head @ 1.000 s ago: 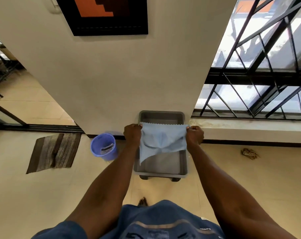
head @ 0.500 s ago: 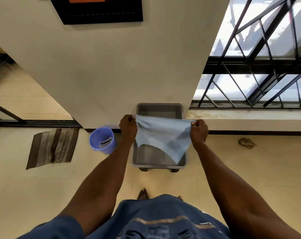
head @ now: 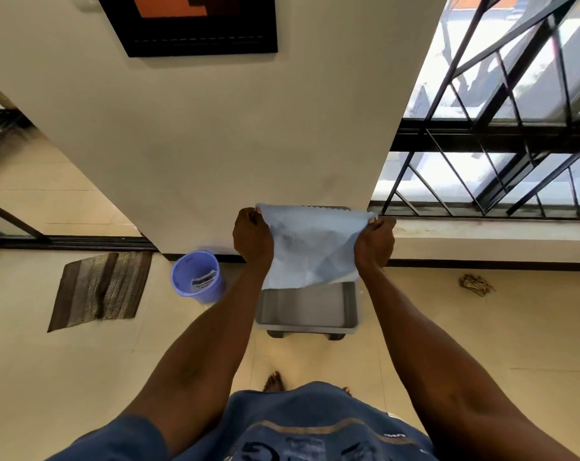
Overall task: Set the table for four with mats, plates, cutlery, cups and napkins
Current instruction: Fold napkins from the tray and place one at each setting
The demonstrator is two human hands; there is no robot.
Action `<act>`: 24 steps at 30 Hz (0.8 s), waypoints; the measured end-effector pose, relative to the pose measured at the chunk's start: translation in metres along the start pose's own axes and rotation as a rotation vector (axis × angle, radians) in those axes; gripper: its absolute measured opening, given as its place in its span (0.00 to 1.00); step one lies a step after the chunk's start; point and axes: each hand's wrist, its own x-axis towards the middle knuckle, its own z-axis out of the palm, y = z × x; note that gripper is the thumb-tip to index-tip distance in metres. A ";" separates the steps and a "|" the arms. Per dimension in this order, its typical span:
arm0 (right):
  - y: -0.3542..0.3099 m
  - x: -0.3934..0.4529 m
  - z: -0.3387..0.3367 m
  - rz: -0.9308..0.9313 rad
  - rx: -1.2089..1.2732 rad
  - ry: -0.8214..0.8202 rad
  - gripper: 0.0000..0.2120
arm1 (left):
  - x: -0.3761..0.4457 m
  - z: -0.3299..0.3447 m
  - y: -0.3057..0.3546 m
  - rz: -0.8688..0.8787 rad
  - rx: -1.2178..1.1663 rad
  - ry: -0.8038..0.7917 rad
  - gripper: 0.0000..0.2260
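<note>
We see a pale blue napkin (head: 310, 247) stretched out in the air between both hands, above a grey tray (head: 307, 307) that sits on the floor. The left hand (head: 252, 239) pinches the napkin's upper left corner with curled fingers, and the right hand (head: 375, 241) grips the upper right corner the same way, so the top edge runs taut from one fist to the other. That top edge looks finely scalloped. The cloth is thin and slightly translucent, with a fine woven grain; it sags in soft diagonal folds, and its lower edge hangs over the far half of the tray.

The tray is rectangular, with smooth matte walls and rounded corners, raised on short dark feet. We can see its near half, bare and grey. It stands against the foot of a plain cream wall (head: 215, 144).

Just to the left of the tray stands a round lilac plastic bucket (head: 197, 277) with a label on its side, apart from the tray. Further left a striped brown woven mat (head: 99, 289) lies flat on the glossy cream tiled floor (head: 481, 344). To the right, well apart from the tray, a small brown crumpled scrap (head: 476, 283) lies near the skirting below a window with black metal bars (head: 501, 134). Open floor spreads on both sides of the arms.
</note>
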 end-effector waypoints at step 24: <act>0.040 -0.066 0.018 0.137 0.237 -0.574 0.11 | -0.079 0.034 -0.031 -0.099 -0.043 -0.582 0.11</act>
